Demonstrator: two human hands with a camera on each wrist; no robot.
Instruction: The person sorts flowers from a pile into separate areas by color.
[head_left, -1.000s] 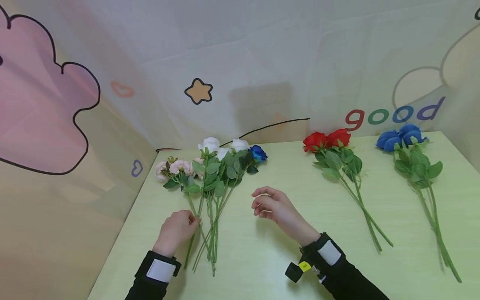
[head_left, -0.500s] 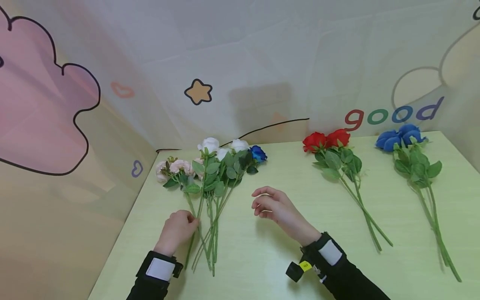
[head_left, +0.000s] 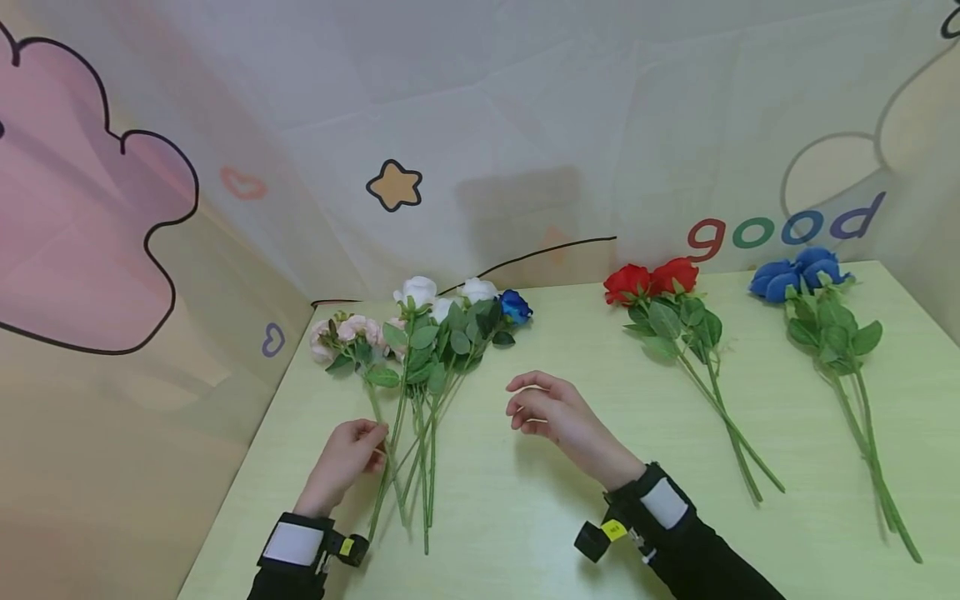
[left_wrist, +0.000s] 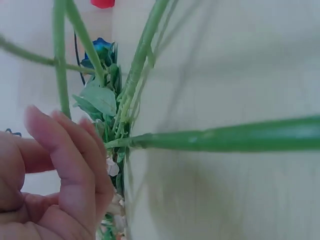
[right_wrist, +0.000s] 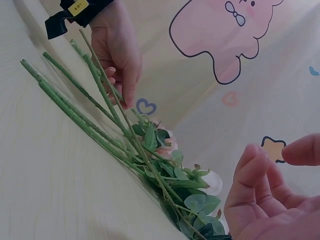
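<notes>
My left hand (head_left: 343, 462) pinches a green stem (head_left: 393, 483) of the pale pink flowers (head_left: 358, 328), at the left of a loose bunch. White roses (head_left: 416, 290) and one dark blue rose (head_left: 515, 307) lie in the same bunch, their stems crossing toward me. In the right wrist view, the left thumb and fingers (right_wrist: 129, 95) meet at the stem. The left wrist view has a thick stem (left_wrist: 225, 139) running across, close to the camera. My right hand (head_left: 558, 419) hovers right of the bunch, fingers loosely bent, holding nothing.
Two red roses (head_left: 651, 281) with crossed stems lie on the pale table (head_left: 525, 550) to the right. Farther right are blue flowers (head_left: 799, 275) on long stems. A printed cloth backdrop (head_left: 495, 100) rises behind the table.
My left hand has shifted slightly left and turned, drawing the pink flowers' stem left, apart from the other stems. The right hand has barely moved.
</notes>
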